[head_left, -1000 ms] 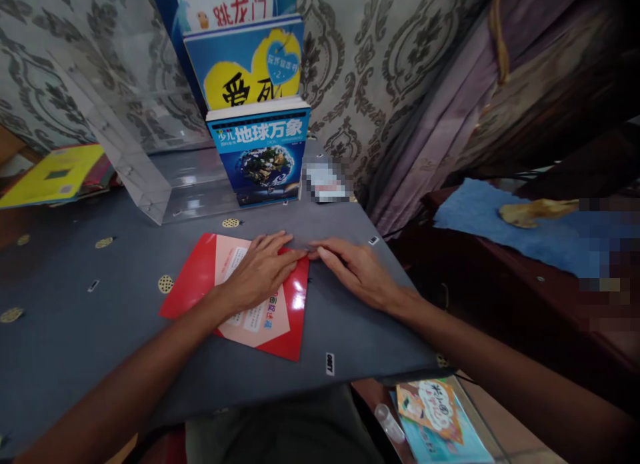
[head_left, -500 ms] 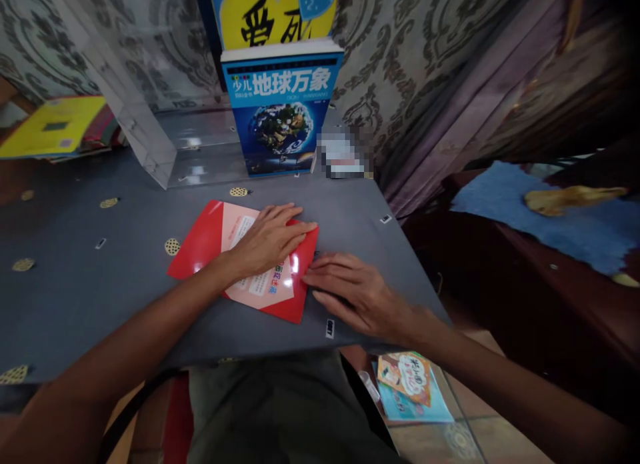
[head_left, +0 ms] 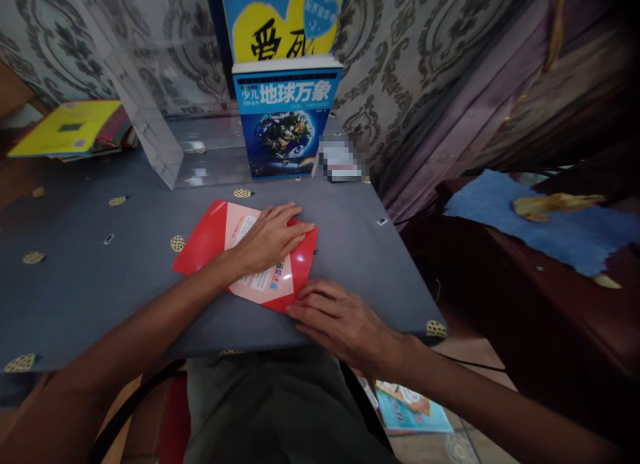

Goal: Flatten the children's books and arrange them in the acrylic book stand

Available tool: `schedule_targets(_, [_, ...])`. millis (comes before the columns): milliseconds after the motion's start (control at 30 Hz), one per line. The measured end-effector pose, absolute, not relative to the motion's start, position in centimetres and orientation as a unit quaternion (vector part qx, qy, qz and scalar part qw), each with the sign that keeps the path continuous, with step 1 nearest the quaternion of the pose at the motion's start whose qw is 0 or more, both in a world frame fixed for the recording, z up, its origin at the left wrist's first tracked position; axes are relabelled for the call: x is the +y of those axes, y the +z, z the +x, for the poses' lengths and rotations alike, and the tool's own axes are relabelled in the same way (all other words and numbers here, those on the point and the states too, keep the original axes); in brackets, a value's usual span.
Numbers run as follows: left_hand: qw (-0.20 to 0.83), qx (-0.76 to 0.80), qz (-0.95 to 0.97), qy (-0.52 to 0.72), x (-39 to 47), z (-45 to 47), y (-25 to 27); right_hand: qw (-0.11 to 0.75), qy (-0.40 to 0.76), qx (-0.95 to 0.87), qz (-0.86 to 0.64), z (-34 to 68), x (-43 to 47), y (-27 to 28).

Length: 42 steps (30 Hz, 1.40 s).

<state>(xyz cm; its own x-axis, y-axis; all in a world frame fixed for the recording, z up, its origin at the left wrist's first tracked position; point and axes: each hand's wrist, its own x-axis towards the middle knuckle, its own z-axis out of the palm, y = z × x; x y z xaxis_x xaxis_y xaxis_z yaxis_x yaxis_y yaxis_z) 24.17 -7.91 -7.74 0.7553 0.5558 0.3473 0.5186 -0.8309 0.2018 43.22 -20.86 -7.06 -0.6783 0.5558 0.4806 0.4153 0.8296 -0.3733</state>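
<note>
A thin red book (head_left: 197, 245) with a pale pink printed panel lies slantwise on the grey table cover. My left hand (head_left: 270, 241) rests flat across its upper right part, fingers stretched out and slightly apart, pressing on the cover. At the book's near right corner is my right hand (head_left: 345, 324), its bent fingertips closed at that corner. The thumb of the right hand is mostly hidden, and the fingers cover the corner itself.
A blue book with a globe (head_left: 285, 127) stands upright in a clear acrylic holder (head_left: 150, 134), before a yellow-and-blue book (head_left: 250, 31). Left lies a yellow book (head_left: 60, 127) on a stack. A blue cloth (head_left: 480, 204) is at right; books (head_left: 415, 411) lie below the table.
My right hand has slid from the red book's right edge down to its near right corner. My left hand stays flat on the cover. The camera view has tilted slightly.
</note>
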Motion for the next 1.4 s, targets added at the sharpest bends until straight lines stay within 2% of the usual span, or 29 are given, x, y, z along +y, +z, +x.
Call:
schedule_targets(133, [0.012, 0.295, 0.936, 0.189, -8.9, 23.0, -6.9, 0.239, 0.103, -0.916, -0.307, 43.0, -20.3, -6.9])
schedule_targets(367, [0.005, 0.335, 0.931, 0.148, -11.2, 19.6, -5.9, 0.193, 0.007, -0.936, -0.295, 43.1, -19.8, -6.7])
schedule_targets(500, [0.048, 0.328, 0.937, 0.113, -11.9, 18.5, -5.5, 0.182, -0.047, -0.945, -0.266, 43.6, -20.3, -6.4])
schedule_targets(700, [0.154, 0.283, 0.946, 0.021, -12.1, 16.6, -4.3, 0.191, -0.046, -0.948, -0.252, 44.3, -19.9, -5.8])
schedule_targets(833, [0.166, 0.279, 0.946, 0.01, -12.7, 15.8, -3.3, 0.228, -0.018, -0.937, -0.265, 44.1, -18.9, -5.2])
schedule_targets(1033, [0.158, 0.329, 0.929, 0.06, -13.4, 15.7, -2.6, 0.304, 0.056, -0.9, -0.307, 44.0, -17.1, -4.3])
schedule_targets(1233, [0.23, 0.343, 0.904, 0.114, -12.8, 15.5, -1.4, 0.306, 0.118, -0.903, -0.277, 44.9, -14.2, -5.5])
schedule_targets(1400, [0.306, 0.339, 0.879, 0.139, -12.7, 15.1, 0.0, 0.346, 0.24, -0.856, -0.301, 45.4, -11.7, -7.0])
